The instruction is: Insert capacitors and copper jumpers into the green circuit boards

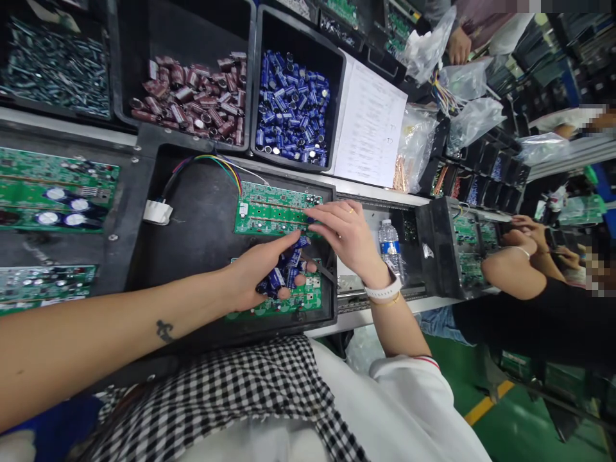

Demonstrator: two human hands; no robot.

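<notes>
My left hand [262, 269] is cupped, palm up, around several blue capacitors [289, 266]. It hovers over the nearer green circuit board [312, 298] and covers part of it. My right hand [344, 231] is over the right end of the farther circuit board [274, 199], fingers pinched together at its surface. A dark blue capacitor [310, 219] shows in part at those fingertips. Both boards lie in a black tray [192, 247]. From the farther board a bundle of coloured wires [202, 156] runs left to a white connector [158, 212].
Behind the tray stand a bin of blue capacitors [293, 109], a bin of brown capacitors [192, 96] and a bin of small dark parts [52, 67]. Printed sheets [370, 122] lie beside them. A water bottle [389, 240] is right of the tray; a co-worker's arm [510, 266] is farther right.
</notes>
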